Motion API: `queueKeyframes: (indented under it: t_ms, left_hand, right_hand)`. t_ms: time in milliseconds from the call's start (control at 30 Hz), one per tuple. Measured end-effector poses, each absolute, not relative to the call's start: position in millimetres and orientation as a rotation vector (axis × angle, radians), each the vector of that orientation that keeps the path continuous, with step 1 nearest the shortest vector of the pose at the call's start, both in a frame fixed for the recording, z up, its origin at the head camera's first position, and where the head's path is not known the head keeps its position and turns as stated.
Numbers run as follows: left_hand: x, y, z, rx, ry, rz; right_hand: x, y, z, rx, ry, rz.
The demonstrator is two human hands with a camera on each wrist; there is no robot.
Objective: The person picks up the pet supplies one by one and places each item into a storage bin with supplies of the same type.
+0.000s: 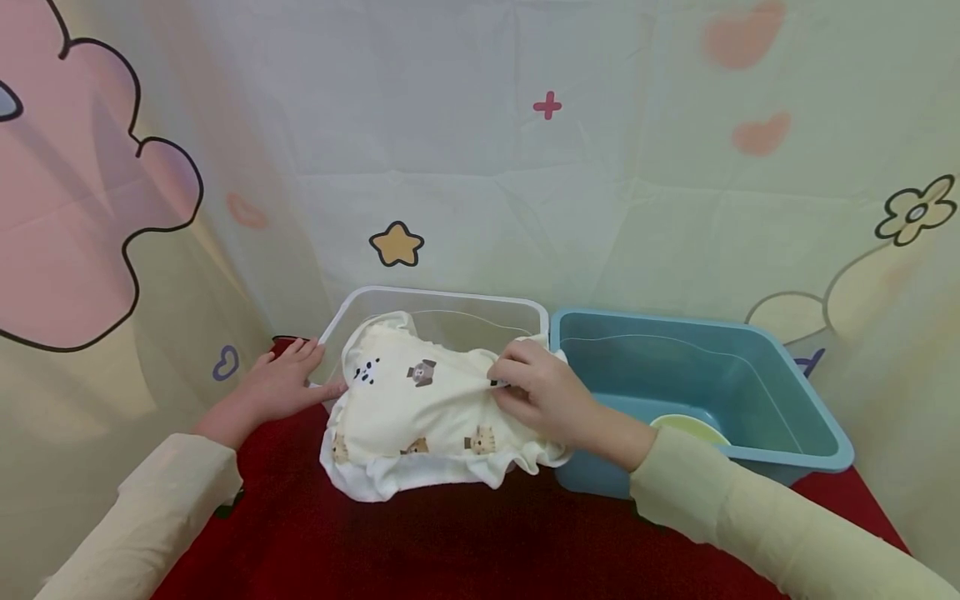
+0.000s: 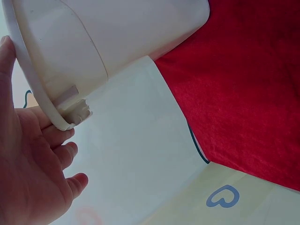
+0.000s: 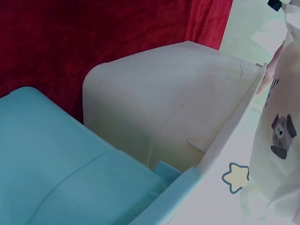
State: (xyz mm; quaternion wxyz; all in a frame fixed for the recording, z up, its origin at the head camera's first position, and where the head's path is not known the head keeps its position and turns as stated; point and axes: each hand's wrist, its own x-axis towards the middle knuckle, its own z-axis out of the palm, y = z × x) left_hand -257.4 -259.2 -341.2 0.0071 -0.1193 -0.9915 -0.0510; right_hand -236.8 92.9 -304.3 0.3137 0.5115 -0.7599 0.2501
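Note:
A cream pillow (image 1: 420, 400) with a white ruffled edge and printed animal faces is held tilted over the front of a white bin (image 1: 457, 296). My right hand (image 1: 543, 392) pinches the pillow's right end. Part of the pillow (image 3: 281, 136) shows at the edge of the right wrist view, where that hand itself is out of sight. At the bin's left corner, my left hand (image 1: 281, 383) touches the rim with fingers spread, its thumb close to the pillow. The left wrist view shows the left hand (image 2: 35, 154) against the bin rim (image 2: 35, 84), one finger partly hidden behind it.
Right beside the white bin stands a blue bin (image 1: 660, 321), with a pale green rounded object (image 1: 690, 427) inside. Both bins sit on a red cloth (image 1: 465, 542). A printed curtain (image 1: 450, 125) hangs close behind them.

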Motion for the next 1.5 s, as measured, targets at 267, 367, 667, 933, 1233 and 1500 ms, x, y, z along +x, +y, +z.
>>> queueKeyframes:
  t_ms: [267,367,667,933,1233,1500]
  left_hand:
    - [-255.7,-258.6,-340.6,-0.371,-3.103,-0.146]
    - [-255.0,-258.1,-340.0,-0.369,-3.107,-0.145]
    - [-255.6,-258.8,-340.3,-0.365,-3.126,-0.170]
    - [-257.5,-259.8,-342.5,-0.363,-3.134,-0.168]
    - [-258.5,-260.3,-343.4,-0.356,-3.138,-0.157]
    - [-258.6,-260.9,-343.7,-0.336,-3.151,-0.199]
  right_hand:
    - [-242.4,91.5,-301.7,1.321,-2.042,0.696]
    - [-244.8,90.9,-301.1,1.310,-2.056,0.708]
    - [-249.7,89.6,-300.6,1.277,-2.108,0.700]
    - [-257.7,84.7,-302.1,1.248,-2.122,0.700]
    - [-267.2,79.5,-304.7,1.205,-2.195,0.693]
    - [-274.4,77.1,-304.0,1.184,-2.198,0.726]
